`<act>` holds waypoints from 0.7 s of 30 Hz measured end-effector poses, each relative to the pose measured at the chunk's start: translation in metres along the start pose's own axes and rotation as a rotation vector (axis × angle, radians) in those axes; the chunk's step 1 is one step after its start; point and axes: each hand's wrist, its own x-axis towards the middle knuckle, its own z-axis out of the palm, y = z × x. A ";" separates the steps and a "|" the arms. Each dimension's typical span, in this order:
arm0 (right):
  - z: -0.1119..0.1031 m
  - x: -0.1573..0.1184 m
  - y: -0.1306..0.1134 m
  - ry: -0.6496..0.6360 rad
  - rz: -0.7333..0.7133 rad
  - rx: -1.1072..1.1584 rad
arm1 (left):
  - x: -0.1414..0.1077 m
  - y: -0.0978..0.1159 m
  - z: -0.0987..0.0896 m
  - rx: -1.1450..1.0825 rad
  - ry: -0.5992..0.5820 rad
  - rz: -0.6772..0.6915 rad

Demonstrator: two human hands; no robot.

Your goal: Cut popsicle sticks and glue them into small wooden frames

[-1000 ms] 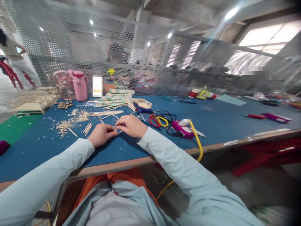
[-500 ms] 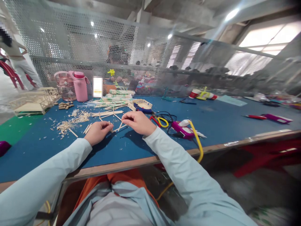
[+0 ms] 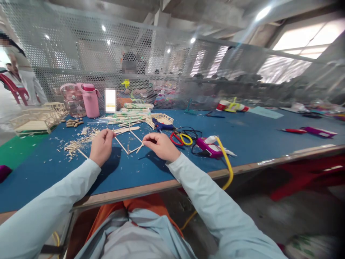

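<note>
A small open frame of thin wooden sticks (image 3: 122, 144) lies on the blue tabletop, with a short stick upright at its near corner. My left hand (image 3: 102, 146) is closed in a pinch at the frame's left corner. At the right corner, my right hand (image 3: 162, 145) pinches the frame, where a loose-looking stick end also shows. The fingertips partly hide both corners. Just behind the frame lie more flat wooden sticks (image 3: 126, 130). A blue glue gun (image 3: 163, 125) rests beyond my right hand, beside scissors with red and yellow handles (image 3: 185, 139).
Wood scraps (image 3: 74, 146) and peanuts (image 3: 74, 122) lie left. Finished-looking stick models (image 3: 33, 120) stand at the far left, near a pink bottle (image 3: 91, 102). A purple device (image 3: 208, 148) with a yellow cord lies right. A perforated metal screen (image 3: 172, 61) stands behind the table.
My left hand has moved left and away from the frame's near corner to its left corner, uncovering the short upright stick. My right hand has shifted slightly right and nearer.
</note>
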 end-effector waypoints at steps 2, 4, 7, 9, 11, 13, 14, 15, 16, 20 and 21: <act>0.004 -0.005 -0.007 0.021 -0.057 0.024 | -0.007 0.011 -0.003 -0.140 0.033 0.025; 0.008 -0.009 -0.014 0.038 -0.128 0.051 | -0.017 0.023 -0.001 -0.200 -0.187 0.007; 0.012 -0.012 -0.018 0.060 -0.205 0.063 | -0.032 0.036 0.009 -0.240 -0.435 -0.059; 0.012 -0.013 -0.017 0.078 -0.221 0.056 | -0.036 0.039 0.018 -0.305 -0.513 -0.106; 0.011 -0.013 -0.014 0.097 -0.217 0.052 | -0.036 0.041 0.024 -0.368 -0.557 -0.162; 0.010 -0.014 -0.011 0.109 -0.212 0.058 | -0.033 0.043 0.028 -0.403 -0.580 -0.195; 0.009 -0.014 -0.009 0.112 -0.212 0.062 | -0.031 0.044 0.029 -0.410 -0.591 -0.197; 0.009 -0.014 -0.008 0.115 -0.215 0.067 | -0.029 0.045 0.029 -0.414 -0.605 -0.197; 0.008 -0.014 -0.007 0.118 -0.219 0.072 | -0.027 0.046 0.030 -0.423 -0.621 -0.200; 0.006 -0.014 -0.006 0.150 -0.212 0.094 | -0.020 0.047 0.033 -0.572 -0.708 -0.274; 0.006 -0.014 -0.006 0.160 -0.204 0.096 | -0.019 0.046 0.033 -0.613 -0.729 -0.289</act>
